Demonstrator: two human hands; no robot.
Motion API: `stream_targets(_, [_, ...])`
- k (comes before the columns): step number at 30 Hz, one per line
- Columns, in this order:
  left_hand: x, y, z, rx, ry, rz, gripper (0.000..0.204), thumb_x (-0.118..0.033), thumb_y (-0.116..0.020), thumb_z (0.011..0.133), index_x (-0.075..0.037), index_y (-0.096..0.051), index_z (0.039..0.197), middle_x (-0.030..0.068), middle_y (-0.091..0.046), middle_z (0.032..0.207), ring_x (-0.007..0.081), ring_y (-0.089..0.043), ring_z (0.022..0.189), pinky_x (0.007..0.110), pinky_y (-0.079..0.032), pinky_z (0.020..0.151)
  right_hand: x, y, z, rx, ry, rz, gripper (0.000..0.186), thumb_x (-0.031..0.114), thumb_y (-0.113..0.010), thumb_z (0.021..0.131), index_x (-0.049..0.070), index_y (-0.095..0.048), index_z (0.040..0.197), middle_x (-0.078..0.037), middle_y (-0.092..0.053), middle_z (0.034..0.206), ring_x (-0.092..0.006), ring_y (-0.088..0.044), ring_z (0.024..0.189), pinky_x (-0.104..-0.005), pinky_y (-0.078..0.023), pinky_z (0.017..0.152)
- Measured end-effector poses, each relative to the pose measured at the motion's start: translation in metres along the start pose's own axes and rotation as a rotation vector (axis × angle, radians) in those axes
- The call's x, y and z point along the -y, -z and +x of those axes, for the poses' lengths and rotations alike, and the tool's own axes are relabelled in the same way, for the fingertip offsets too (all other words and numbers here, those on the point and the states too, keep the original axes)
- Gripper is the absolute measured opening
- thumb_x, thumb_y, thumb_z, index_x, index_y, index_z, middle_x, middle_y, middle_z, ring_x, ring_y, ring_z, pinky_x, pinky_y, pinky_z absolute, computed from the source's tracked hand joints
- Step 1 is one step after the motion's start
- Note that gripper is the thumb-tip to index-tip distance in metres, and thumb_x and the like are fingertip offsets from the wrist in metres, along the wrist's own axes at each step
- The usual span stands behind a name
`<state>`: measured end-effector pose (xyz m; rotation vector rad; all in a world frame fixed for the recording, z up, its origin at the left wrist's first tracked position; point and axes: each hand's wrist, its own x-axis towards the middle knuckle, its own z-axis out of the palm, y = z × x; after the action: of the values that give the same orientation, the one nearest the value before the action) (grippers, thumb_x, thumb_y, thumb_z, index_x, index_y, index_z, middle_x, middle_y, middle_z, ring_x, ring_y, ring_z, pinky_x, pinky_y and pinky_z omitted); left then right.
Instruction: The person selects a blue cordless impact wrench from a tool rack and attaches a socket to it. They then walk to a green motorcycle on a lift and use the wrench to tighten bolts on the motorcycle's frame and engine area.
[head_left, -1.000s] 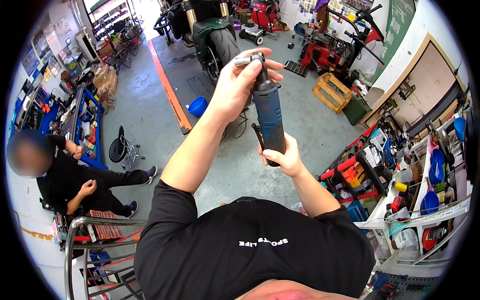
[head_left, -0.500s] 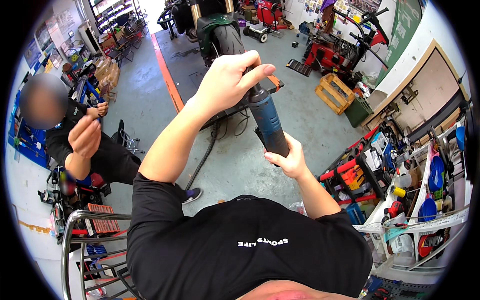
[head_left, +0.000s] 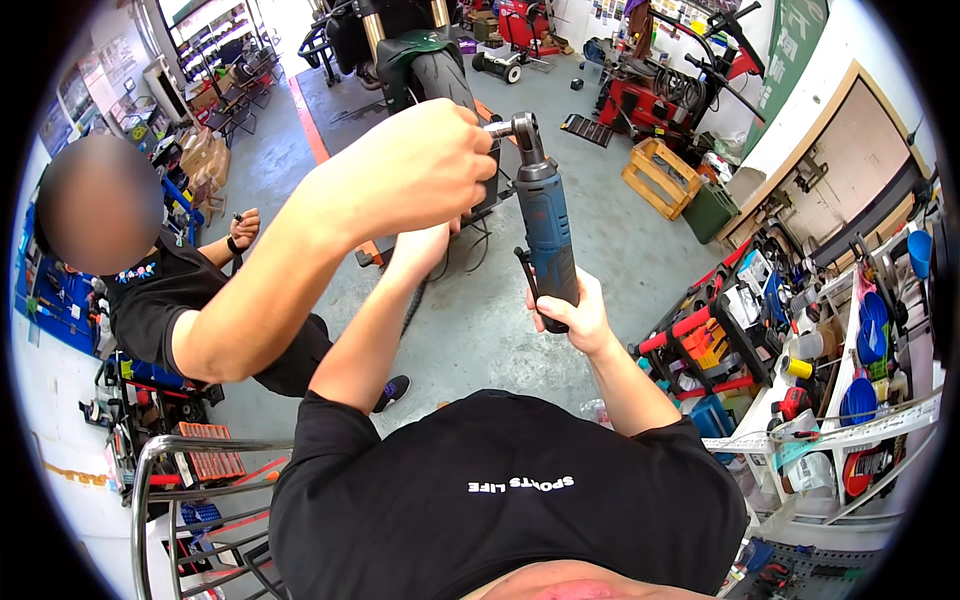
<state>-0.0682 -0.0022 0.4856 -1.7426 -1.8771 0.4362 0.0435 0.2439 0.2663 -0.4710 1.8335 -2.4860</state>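
Right hand grip tight around blue cylindrical ratchet tool; left hand fisted at its metal head.

Green banner hung at upper right on the wall, long and narrow, with pale lettering. Small paper notices pinned in a cluster on the far wall, top centre, many-coloured. Brown cardboard boxes stacked at upper left near the shelving. Wooden crate stood on the floor right of centre, slatted and light brown, with a dark green box just beside it. White label seen on a container at lower right on the shelf; details too small to tell.
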Motion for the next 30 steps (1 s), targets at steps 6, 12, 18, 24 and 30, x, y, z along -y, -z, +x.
stream_targets(6, [-0.056,-0.081,0.006,-0.650,0.773,-1.144,0.015,-0.021,-0.070,0.090,-0.006,-0.073,0.089,0.0003,-0.065,0.079,0.0149,-0.061,0.080,0.030,-0.051,0.075,0.002,0.003,-0.004,-0.027,0.028,0.030,0.035,0.014,-0.079,0.091,-0.001,-0.060,0.116,-0.009,-0.068,0.089,-0.0141,-0.064,0.065,-0.0299,-0.052,0.060])
stream_targets(12, [-0.168,-0.231,-0.031,-0.447,1.248,-1.723,0.019,-0.024,-0.068,0.098,-0.005,-0.072,0.095,-0.0009,-0.063,0.079,0.0126,-0.059,0.078,0.028,-0.049,0.073,-0.005,0.003,-0.002,-0.057,0.017,0.013,0.036,0.015,-0.081,0.090,-0.001,-0.061,0.115,-0.008,-0.068,0.089,-0.0134,-0.063,0.066,-0.0291,-0.052,0.061])
stream_targets(18, [-0.217,-0.302,-0.063,-0.234,1.258,-1.731,0.027,-0.030,-0.062,0.106,-0.004,-0.069,0.110,-0.0012,-0.061,0.082,0.0096,-0.055,0.076,0.026,-0.047,0.071,-0.016,0.005,-0.001,-0.111,0.071,-0.037,0.038,0.014,-0.082,0.088,-0.001,-0.062,0.116,-0.006,-0.069,0.092,-0.0117,-0.063,0.071,-0.0276,-0.053,0.062])
stream_targets(24, [-0.241,-0.306,-0.084,-0.213,1.269,-1.729,0.037,-0.035,-0.059,0.110,-0.001,-0.066,0.123,0.0001,-0.060,0.084,0.0095,-0.052,0.072,0.026,-0.045,0.068,-0.023,0.008,0.003,-0.136,0.142,-0.155,0.042,0.013,-0.082,0.084,-0.004,-0.061,0.117,-0.011,-0.070,0.097,-0.0155,-0.066,0.077,-0.0310,-0.056,0.069])
stream_targets(30, [-0.247,-0.288,-0.072,-0.216,1.323,-1.794,0.036,-0.034,-0.060,0.109,0.000,-0.067,0.120,0.0007,-0.061,0.081,0.0097,-0.053,0.067,0.027,-0.046,0.063,-0.011,0.006,-0.001,-0.183,0.263,-0.387,0.041,0.013,-0.084,0.082,-0.002,-0.066,0.116,-0.006,-0.072,0.095,-0.0145,-0.067,0.083,-0.0318,-0.055,0.077])
